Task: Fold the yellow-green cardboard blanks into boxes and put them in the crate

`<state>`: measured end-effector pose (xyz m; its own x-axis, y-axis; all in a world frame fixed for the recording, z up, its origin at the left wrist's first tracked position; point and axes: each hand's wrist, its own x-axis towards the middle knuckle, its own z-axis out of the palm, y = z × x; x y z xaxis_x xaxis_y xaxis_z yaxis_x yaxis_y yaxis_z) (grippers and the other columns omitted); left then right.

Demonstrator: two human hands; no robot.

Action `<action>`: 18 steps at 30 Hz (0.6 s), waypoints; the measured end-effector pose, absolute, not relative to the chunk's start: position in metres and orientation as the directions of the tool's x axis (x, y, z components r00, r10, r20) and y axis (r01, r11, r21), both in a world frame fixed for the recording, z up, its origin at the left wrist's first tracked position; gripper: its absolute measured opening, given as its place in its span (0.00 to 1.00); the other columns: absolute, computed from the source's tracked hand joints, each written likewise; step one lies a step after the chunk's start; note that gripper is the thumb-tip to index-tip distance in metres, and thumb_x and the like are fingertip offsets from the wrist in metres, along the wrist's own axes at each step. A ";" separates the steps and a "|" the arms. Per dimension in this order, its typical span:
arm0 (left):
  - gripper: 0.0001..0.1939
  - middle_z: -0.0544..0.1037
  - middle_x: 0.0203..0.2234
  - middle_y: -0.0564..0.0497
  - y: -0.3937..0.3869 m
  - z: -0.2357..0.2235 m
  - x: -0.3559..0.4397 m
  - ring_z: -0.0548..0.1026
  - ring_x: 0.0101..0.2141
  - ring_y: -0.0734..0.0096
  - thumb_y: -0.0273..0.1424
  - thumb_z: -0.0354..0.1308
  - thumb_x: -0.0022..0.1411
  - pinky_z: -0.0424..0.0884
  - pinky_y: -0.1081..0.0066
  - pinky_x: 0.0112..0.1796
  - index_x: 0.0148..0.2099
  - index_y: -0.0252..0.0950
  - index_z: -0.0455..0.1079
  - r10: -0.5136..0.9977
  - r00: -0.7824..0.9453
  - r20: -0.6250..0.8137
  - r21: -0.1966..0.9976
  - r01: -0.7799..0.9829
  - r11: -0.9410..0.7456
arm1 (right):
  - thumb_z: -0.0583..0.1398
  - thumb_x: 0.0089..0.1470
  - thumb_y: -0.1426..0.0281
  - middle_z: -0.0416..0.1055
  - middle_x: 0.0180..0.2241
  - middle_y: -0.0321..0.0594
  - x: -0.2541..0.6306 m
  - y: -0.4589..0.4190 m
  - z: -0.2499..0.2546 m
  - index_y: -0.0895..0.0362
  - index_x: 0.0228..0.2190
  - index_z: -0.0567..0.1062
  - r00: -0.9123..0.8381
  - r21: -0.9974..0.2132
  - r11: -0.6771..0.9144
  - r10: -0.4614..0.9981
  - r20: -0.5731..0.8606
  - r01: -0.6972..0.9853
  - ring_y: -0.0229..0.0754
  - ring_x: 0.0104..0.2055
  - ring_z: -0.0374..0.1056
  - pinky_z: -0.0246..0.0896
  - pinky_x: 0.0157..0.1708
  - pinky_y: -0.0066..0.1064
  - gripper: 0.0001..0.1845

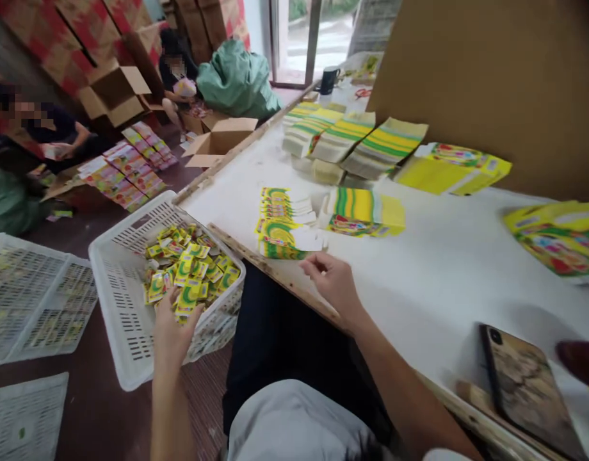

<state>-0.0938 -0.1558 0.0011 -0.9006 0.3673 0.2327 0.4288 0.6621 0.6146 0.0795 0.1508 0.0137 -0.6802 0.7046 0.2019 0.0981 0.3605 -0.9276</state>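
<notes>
My left hand (172,330) reaches into a white plastic basket (126,326), its thumb and fingers apart around small yellow-and-green packets (189,294). Whether any packet is gripped cannot be made out. On the table edge stands a small yellow-and-green carton (278,240) with white flaps up, the nearest of a row of like cartons (275,205). Close to its near right corner is my right hand (333,282), fingers curled and pinched together. What they hold, if anything, is hidden.
Flat carton stacks (388,147) and a yellow carton bundle (355,211) lie on the white table (419,269). A phone (529,384) rests at right. Brown cardboard (491,83) stands behind. More baskets (35,301), cardboard boxes (222,141) and two people occupy the left floor.
</notes>
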 end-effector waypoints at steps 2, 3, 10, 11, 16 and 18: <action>0.34 0.74 0.55 0.36 -0.154 -0.007 -0.089 0.74 0.55 0.47 0.47 0.63 0.57 0.71 0.47 0.54 0.60 0.35 0.64 0.433 -0.894 0.113 0.666 0.392 0.635 | 0.62 0.56 0.63 0.73 0.24 0.36 0.074 0.171 0.017 0.55 0.25 0.76 -0.637 -0.878 0.461 0.717 0.285 0.126 0.40 0.26 0.68 0.64 0.31 0.33 0.11; 0.32 0.75 0.54 0.37 -0.150 -0.011 -0.085 0.75 0.54 0.48 0.47 0.63 0.57 0.71 0.48 0.53 0.59 0.36 0.66 0.471 -0.880 0.070 0.684 0.385 0.619 | 0.62 0.55 0.64 0.76 0.28 0.38 0.069 0.179 0.018 0.55 0.28 0.77 -0.628 -0.855 0.504 0.707 0.325 0.125 0.41 0.29 0.69 0.65 0.33 0.34 0.08; 0.25 0.78 0.52 0.42 -0.117 -0.016 -0.062 0.77 0.52 0.56 0.42 0.63 0.60 0.71 0.52 0.55 0.57 0.39 0.68 0.653 -0.758 -0.002 0.758 0.425 0.495 | 0.66 0.49 0.77 0.78 0.40 0.49 0.021 0.189 0.005 0.59 0.42 0.76 -0.762 -0.685 0.648 0.612 0.209 0.333 0.51 0.44 0.72 0.66 0.47 0.43 0.16; 0.25 0.78 0.52 0.42 -0.116 -0.016 -0.062 0.77 0.51 0.56 0.42 0.63 0.60 0.71 0.52 0.55 0.57 0.39 0.68 0.652 -0.758 -0.004 0.763 0.419 0.491 | 0.66 0.49 0.79 0.78 0.40 0.50 0.017 0.186 0.003 0.60 0.41 0.76 -0.769 -0.674 0.650 0.611 0.191 0.349 0.53 0.45 0.72 0.66 0.48 0.44 0.15; 0.25 0.79 0.52 0.42 -0.120 -0.018 -0.060 0.78 0.51 0.56 0.41 0.63 0.60 0.71 0.51 0.56 0.57 0.39 0.68 0.647 -0.763 -0.015 0.784 0.392 0.481 | 0.64 0.48 0.80 0.76 0.42 0.50 0.013 0.178 -0.004 0.58 0.41 0.73 -0.755 -0.680 0.641 0.626 0.195 0.355 0.53 0.47 0.70 0.64 0.49 0.45 0.17; 0.24 0.79 0.51 0.43 -0.120 -0.018 -0.057 0.78 0.51 0.56 0.40 0.63 0.60 0.71 0.51 0.56 0.57 0.40 0.69 0.657 -0.754 -0.027 0.796 0.381 0.470 | 0.63 0.46 0.81 0.75 0.41 0.48 0.014 0.180 -0.003 0.57 0.42 0.70 -0.743 -0.693 0.630 0.638 0.204 0.351 0.53 0.46 0.70 0.65 0.48 0.44 0.19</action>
